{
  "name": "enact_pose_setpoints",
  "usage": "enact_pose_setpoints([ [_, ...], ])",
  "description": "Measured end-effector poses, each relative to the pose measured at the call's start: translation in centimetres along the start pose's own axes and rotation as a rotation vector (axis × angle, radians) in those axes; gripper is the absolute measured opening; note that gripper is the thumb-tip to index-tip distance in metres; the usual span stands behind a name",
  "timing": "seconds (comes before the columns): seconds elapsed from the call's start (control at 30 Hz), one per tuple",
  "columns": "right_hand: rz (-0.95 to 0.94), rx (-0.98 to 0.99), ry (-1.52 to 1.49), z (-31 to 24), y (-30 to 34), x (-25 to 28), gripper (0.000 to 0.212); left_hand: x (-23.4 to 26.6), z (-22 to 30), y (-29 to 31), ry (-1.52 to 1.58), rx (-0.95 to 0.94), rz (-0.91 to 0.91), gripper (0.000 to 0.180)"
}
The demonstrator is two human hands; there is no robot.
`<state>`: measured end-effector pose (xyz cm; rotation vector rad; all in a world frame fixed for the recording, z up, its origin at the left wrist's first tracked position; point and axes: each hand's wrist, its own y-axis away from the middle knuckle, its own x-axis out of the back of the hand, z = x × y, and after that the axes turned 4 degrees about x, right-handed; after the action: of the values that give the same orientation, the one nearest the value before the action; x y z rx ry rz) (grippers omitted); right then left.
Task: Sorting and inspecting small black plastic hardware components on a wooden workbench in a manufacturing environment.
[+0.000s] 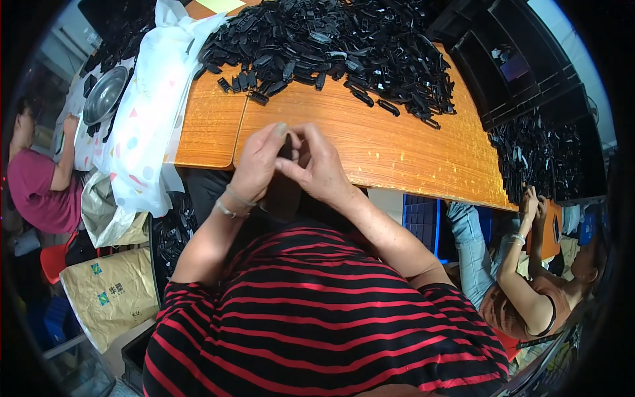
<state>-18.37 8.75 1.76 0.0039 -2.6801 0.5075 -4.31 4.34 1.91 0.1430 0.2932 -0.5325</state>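
My left hand and my right hand meet just over the near edge of the wooden table. Between their curled fingers is a small black plastic part, mostly covered by the fingers. Both thumbs press toward it. Beyond my hands lies a large heap of black plastic clip-like pieces, with a few loose ones along its near border.
Left of the table hangs a white patterned plastic sheet, with a metal bowl beyond. A paper sack stands at lower left. Black bins and more black pieces are on the right. A person works on each side.
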Motion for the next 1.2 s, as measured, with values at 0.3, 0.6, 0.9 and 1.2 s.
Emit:
enact_pose_setpoints([
  [0.3, 0.189, -0.111, 0.723, 5.9, -3.5, 10.2, 0.028, 12.8, 7.1, 12.8, -1.492, 0.084, 0.250, 0.019],
  [0.6, 0.089, -0.070, 0.897, 6.9, -4.8, 9.3, 0.020, 7.8, 3.6, 0.8, -1.371, -0.466, 0.391, 0.021],
  [0.9, -0.026, -0.098, 0.606, 4.6, -3.4, 6.9, 0.029, 7.8, 1.8, -7.2, -1.550, -0.563, 0.253, 0.021],
  [1.2, -0.074, -0.082, 0.350, 3.2, -2.7, 5.3, 0.017, 8.0, 0.8, -6.3, -1.429, -0.563, 0.279, 0.031],
])
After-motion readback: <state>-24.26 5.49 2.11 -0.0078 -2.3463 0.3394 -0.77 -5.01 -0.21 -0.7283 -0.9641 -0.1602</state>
